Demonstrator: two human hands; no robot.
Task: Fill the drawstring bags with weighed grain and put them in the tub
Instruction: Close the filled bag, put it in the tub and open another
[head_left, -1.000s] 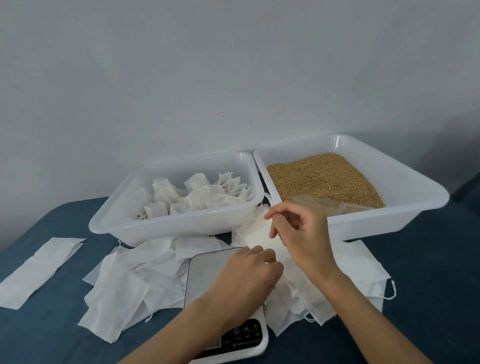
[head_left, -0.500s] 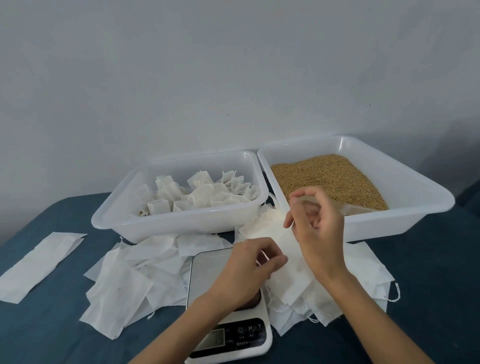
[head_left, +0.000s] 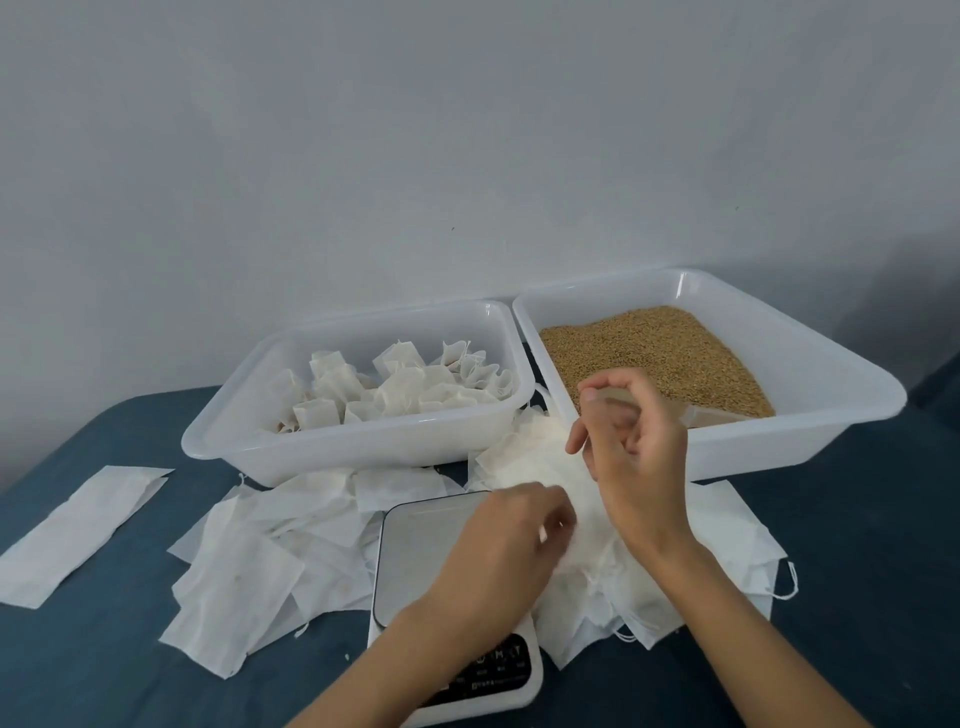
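My left hand (head_left: 506, 551) and my right hand (head_left: 631, 457) hold one empty white drawstring bag (head_left: 535, 460) between them, above the far right corner of the kitchen scale (head_left: 423, 551). The left hand pinches the bag's lower edge. The right hand's curled fingers grip its upper part, which is blurred. Behind the hands, the right tub (head_left: 810, 436) holds brown grain (head_left: 644, 348). The left tub (head_left: 363, 449) holds several filled, tied bags (head_left: 415, 392).
Loose empty bags lie in heaps left of the scale (head_left: 244, 566) and under my right wrist (head_left: 727, 540). A long white strip (head_left: 78, 530) lies at the far left of the blue tabletop. A beige translucent piece (head_left: 719, 414) rests in the grain tub's near corner.
Both hands have lifted the bag off the right heap. My right hand rose toward the grain tub, and my left hand shifted right to the bag's lower edge.
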